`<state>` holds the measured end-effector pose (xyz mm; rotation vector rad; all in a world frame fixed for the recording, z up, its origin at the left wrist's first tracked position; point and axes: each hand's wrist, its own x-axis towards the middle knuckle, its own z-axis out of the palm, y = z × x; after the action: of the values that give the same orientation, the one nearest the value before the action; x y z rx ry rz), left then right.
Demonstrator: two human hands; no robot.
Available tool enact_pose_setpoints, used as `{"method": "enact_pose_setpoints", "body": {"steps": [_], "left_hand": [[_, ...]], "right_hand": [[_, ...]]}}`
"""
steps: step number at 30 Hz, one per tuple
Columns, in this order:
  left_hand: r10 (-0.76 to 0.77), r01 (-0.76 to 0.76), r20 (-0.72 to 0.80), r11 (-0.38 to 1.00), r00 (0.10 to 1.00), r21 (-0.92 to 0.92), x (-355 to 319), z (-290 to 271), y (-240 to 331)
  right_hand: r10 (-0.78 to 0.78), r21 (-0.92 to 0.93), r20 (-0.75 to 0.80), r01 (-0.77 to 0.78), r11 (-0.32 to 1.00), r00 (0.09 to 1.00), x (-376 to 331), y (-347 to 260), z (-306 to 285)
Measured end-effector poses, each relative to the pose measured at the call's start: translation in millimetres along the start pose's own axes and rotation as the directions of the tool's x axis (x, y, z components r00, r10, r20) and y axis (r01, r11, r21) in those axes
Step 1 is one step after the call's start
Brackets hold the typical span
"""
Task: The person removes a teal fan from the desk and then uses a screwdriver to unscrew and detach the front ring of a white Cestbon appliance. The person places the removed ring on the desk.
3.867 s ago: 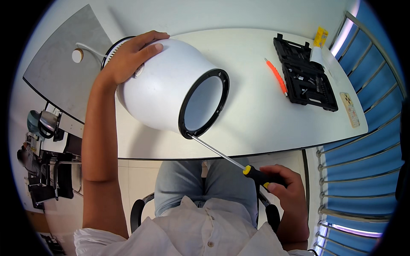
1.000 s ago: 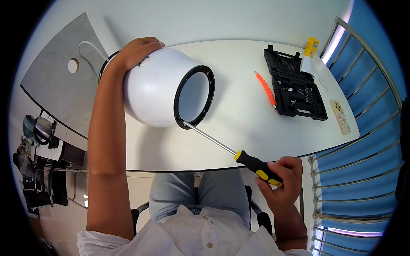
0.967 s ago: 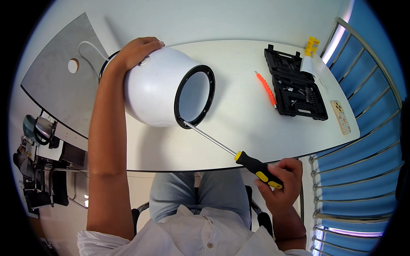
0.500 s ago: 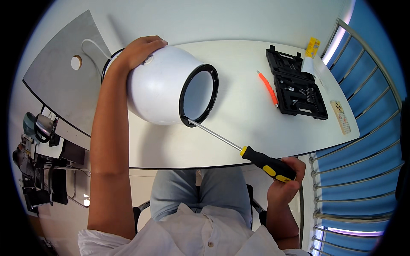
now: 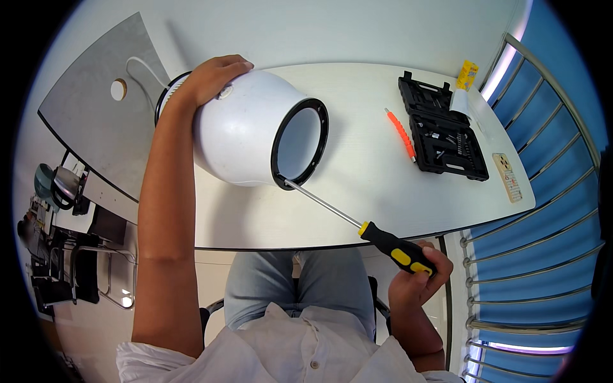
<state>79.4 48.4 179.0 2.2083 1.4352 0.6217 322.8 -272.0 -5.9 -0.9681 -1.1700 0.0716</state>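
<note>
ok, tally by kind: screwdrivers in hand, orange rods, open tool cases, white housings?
Screwdriver, in the right hand: 1
Orange rod: 1
Open black tool case: 1
White housing, under the left hand: 1
Total: 4

Housing (image 5: 246,137) sits left on the table (image 5: 357,191), under your left hand (image 5: 214,80) — screwdriver (image 5: 384,240) spans its near edge to your right hand (image 5: 410,291). Flexible shaft (image 5: 400,135) right of housing — tool case (image 5: 429,164) just beyond.
</note>
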Motion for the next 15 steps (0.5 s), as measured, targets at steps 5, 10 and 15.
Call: {"method": "enact_pose_setpoints", "body": {"steps": [5,10,15], "left_hand": [[0.014,-0.014,-0.008,1.0,1.0,-0.006,-1,2,2],[0.025,-0.025,-0.019,1.0,1.0,0.012,-3,1,2],[0.021,-0.021,0.004,0.999,1.0,-0.026,-3,0,2]], "right_hand": [[0.027,0.075,-0.154,-0.016,0.997,0.988,13,-8,21],[0.084,0.214,-0.042,-0.073,0.974,0.996,4,-1,10],[0.041,0.075,0.022,-0.043,0.996,0.999,-6,13,-6]]}}
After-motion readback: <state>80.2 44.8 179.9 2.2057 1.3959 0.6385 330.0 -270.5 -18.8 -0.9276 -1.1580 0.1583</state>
